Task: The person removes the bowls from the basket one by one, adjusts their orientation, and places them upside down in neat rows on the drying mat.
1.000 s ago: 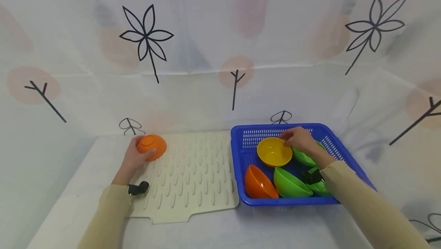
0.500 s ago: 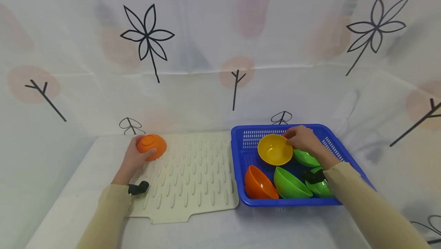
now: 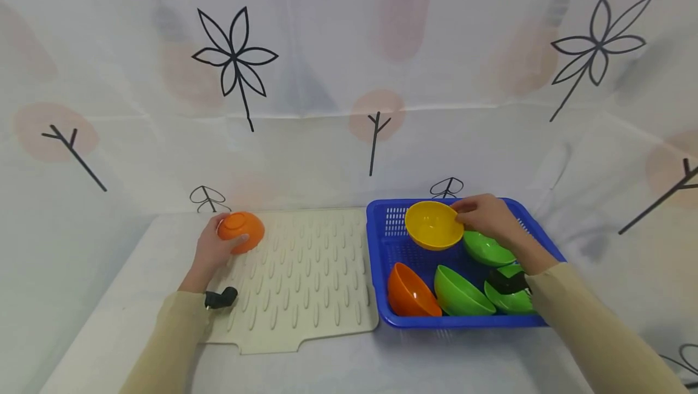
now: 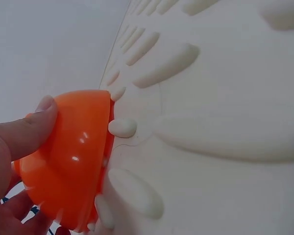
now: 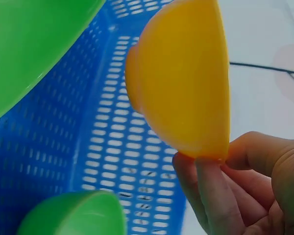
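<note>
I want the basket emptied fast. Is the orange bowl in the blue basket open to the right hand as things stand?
Probably not yet: the right hand already pinches the yellow bowl by its rim. The orange bowl lies uncovered at the front left of the blue basket, so only the full hand hinders.

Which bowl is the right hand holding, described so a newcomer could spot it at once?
Find the blue basket to the right of the cream drying mat. At its far edge the right hand pinches the rim of the yellow bowl, lifted clear of the bowls below. It is the only yellow one; the others are green or orange.
</note>
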A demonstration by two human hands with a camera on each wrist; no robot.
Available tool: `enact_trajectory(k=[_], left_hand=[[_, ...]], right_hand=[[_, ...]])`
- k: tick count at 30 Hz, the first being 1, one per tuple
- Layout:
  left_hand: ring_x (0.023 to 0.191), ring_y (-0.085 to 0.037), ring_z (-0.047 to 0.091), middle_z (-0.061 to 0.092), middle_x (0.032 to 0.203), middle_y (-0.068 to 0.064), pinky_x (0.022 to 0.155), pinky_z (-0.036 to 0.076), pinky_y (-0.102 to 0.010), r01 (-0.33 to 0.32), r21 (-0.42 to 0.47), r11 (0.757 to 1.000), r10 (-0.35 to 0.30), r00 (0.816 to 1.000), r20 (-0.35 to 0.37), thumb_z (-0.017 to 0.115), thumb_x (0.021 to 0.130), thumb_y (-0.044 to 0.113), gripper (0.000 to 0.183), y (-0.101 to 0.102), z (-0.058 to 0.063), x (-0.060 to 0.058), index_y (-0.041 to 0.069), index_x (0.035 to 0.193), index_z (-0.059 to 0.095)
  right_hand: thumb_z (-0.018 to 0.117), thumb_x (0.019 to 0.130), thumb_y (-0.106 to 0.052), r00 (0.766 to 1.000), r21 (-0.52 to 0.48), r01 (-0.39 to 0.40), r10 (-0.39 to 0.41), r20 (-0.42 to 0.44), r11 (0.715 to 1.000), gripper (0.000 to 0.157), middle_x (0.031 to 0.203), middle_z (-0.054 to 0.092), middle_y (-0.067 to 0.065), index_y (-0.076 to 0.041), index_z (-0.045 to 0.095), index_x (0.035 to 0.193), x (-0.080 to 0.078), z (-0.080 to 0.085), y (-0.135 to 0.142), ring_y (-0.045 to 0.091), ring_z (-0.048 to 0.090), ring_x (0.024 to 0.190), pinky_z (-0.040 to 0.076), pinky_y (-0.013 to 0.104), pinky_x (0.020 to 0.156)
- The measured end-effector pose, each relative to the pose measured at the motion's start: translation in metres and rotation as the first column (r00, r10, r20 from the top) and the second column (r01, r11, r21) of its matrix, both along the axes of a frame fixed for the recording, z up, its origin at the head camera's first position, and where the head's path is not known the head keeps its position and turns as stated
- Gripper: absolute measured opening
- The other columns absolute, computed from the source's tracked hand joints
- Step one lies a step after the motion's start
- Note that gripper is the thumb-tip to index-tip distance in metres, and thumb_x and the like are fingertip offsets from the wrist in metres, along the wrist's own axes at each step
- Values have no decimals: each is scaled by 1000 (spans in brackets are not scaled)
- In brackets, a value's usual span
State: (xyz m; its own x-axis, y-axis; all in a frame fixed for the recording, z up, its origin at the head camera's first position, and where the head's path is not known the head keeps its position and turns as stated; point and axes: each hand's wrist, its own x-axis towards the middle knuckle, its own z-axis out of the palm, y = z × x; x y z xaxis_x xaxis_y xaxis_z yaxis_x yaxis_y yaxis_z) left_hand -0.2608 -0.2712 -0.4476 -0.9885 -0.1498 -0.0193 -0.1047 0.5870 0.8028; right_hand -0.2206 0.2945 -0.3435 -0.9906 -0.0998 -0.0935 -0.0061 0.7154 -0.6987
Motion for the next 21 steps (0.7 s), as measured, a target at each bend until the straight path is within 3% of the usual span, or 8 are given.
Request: enact_trajectory(k=[12,21], left_hand=[[135,-44,35,32,154,-25,114,28,-59,-5,-5,1000,5,1000,-15,73,91,21,82,0,2,1,4,155,25],[137,-43,33,29,156,-24,115,27,-58,-4,1,1000,4,1000,-5,73,91,22,84,1,4,2,4,156,23]], right_hand=[[62,98,-13,1000,-97,-23,21,-23,995,37,123,64,27,6,60,131,22,23,-10,31,69,99,57,43,85],[65,97,-17,999,-76,-29,27,-35,997,36,120,67,22,-1,64,130,40,34,-28,25,69,93,60,39,80]])
